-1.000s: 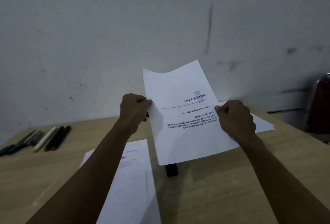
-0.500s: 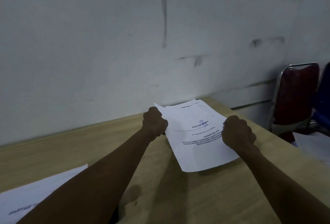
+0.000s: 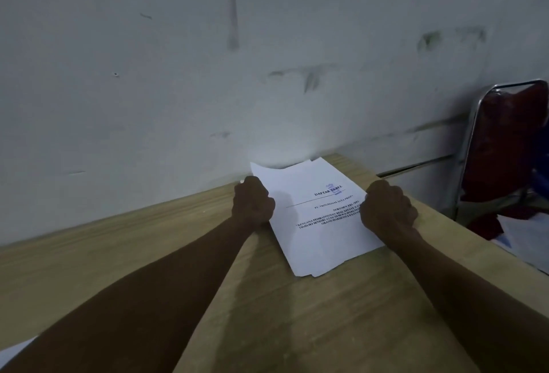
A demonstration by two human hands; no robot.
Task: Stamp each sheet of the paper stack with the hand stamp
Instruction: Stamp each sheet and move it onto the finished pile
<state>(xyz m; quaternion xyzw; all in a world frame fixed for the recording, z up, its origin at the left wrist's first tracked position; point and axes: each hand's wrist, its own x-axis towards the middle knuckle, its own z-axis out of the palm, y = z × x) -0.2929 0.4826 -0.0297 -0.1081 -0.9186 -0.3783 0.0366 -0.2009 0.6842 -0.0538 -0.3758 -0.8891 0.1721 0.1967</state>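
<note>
Since the earlier frames the sheet (image 3: 320, 218) has come down from mid-air, where both hands held it up, and now lies flat on the pile (image 3: 319, 274) at the far right of the table (image 3: 184, 254), close to the wall (image 3: 208, 75). It bears a blue stamp mark (image 3: 334, 189) beside its printed heading, so it is judged a finished sheet being filed face up, apart from the unstamped paper. The left hand (image 3: 252, 206) grips the sheet's left edge and the right hand (image 3: 387, 209) its right edge; both are fisted, fingers curled and pressed together, pinching the paper at the margins. A grip on both sides is judged to serve squaring the sheet over those beneath, whose edges show slightly offset at the near corner and the far end. The stamp itself is not in view. A white corner of other paper (image 3: 15, 349) shows at the lower left edge, well apart. A red chair (image 3: 505, 150) with a metal frame stands beyond the table's right end.
</note>
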